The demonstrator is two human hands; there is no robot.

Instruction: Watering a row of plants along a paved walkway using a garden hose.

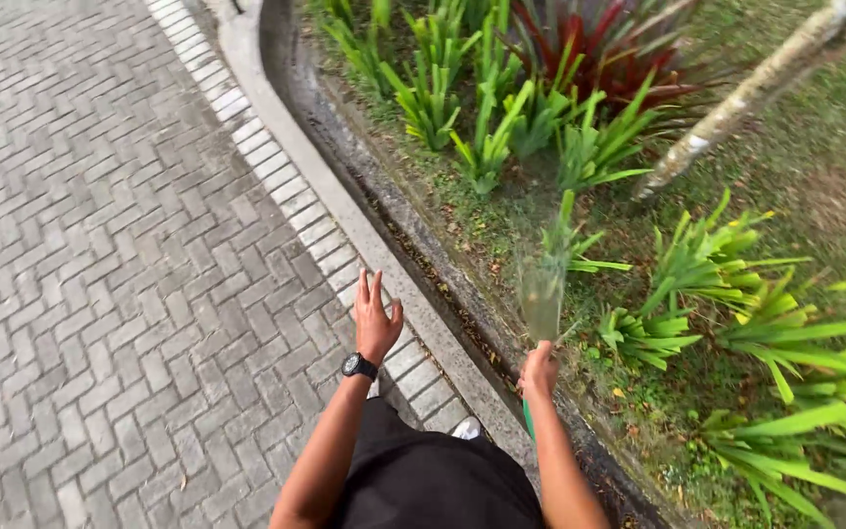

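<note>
My right hand [539, 372] has its grip clamped on a green hose [529, 421], mostly hidden below my fist, and a blurred spray of water [541, 294] fans out toward twelve o'clock over the green plants [638, 333]. My left hand [375, 318], with a black watch [358, 366] on its wrist, hangs with fingers apart, holding nothing, above the concrete curb [345, 211] beside the brick paving [100, 274] at nine o'clock.

Paving [100, 245] on left, kerb [345, 211] & drain channel [413, 255] down the middle, plants [501, 118] on right; hose [529, 423] in right hand [539, 372] over channel
</note>
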